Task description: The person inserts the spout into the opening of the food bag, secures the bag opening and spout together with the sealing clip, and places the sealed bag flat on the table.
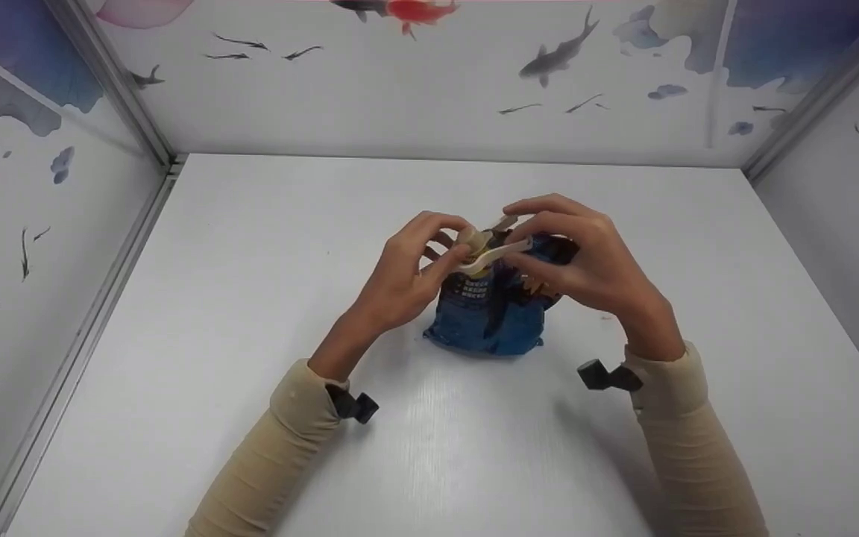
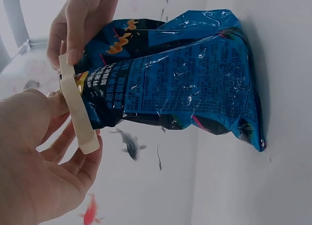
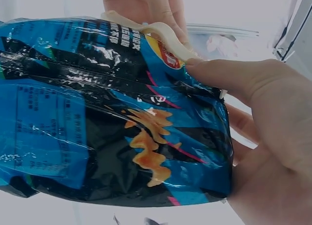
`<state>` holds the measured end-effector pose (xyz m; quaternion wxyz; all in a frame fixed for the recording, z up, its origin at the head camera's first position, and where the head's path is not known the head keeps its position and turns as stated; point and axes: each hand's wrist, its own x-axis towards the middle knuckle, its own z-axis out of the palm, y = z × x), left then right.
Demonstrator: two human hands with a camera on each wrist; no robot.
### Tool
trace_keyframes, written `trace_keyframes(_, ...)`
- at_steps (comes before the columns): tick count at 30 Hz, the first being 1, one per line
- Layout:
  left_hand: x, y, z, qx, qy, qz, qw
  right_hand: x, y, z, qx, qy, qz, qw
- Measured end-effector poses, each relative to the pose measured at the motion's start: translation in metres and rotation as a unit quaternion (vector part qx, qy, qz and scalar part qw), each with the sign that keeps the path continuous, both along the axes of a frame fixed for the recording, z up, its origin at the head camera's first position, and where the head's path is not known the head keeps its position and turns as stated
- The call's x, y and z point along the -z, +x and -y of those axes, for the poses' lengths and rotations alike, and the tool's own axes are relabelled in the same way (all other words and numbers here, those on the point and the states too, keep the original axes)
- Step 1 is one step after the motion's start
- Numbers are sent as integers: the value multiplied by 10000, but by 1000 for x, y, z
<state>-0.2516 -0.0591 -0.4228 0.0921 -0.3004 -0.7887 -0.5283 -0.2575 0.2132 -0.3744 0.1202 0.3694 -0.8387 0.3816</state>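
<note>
One blue snack bag (image 1: 489, 328) stands upright on the table (image 1: 250, 313); left hand (image 1: 411, 270) at ten o'clock and right hand (image 1: 586, 253) at two pinch the cream clip (image 2: 77, 108), apparently steadying its arms astride the top.

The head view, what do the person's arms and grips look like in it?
The left sleeve and right sleeve are long, beige and wrinkled, with thick cuffs. A small black blocky device sits at each wrist: left device, right device. No cables or lettering show. The left grip and right grip are ungloved.
</note>
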Motion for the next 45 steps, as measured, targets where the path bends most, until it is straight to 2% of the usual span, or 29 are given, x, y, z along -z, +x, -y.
trace_keyframes(6, -2, 2, 0, 30, -70, 107, 9999, -3, 0, -4, 11, -188, -77, 9998)
trace_keyframes(16, -2, 3, -3, 178, -11, 108, 9998, -2, -1, -3, -74, -413, 170, 9990)
trace_keyframes(21, -1, 4, -5, 205, 120, 114, 9997, -3, 0, -3, -25, -433, 278, 9987)
trace_keyframes(29, 1, 4, -7, 243, 466, 401, 9978, -4, 1, -2, -11, -482, 478, 9977)
trace_keyframes(32, 2, 3, -7, 293, 557, 380, 9973, -4, 2, -2, -7, -526, 502, 9974)
trace_keyframes(38, 2, 2, -7, 306, 495, 80, 9983, -4, 1, -2, -14, -531, 345, 9980)
trace_keyframes(45, 1, 2, -7, 371, 468, 186, 9980, -7, 3, -4, -35, -263, 172, 9995)
